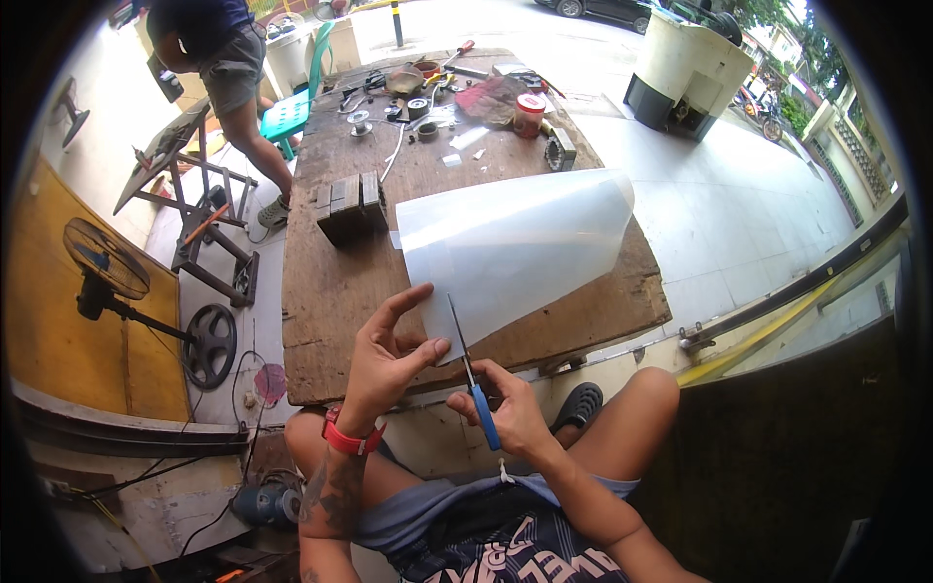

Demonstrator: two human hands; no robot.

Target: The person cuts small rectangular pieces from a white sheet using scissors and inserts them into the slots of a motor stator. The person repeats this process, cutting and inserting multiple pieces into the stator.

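A large translucent plastic sheet [515,233] lies over the middle of the wooden table, its far right corner curling up. My left hand [384,355], with a red watch on the wrist, grips the sheet's near left corner, the thumb on top and other fingers partly hidden. In my right hand [515,413] is a pair of scissors [483,416] with blue handles. The scissors point away from me, and their blades meet the sheet close to its near left edge, just right of my left thumb.
On the wooden table [321,321] stand a dark block [350,209], a red-lidded jar [529,115] and a metal block [560,151]. Spools, tools and scraps clutter the far end. A fan [107,262] is at left; a person [238,87] stands beyond, near a green chair [289,117].
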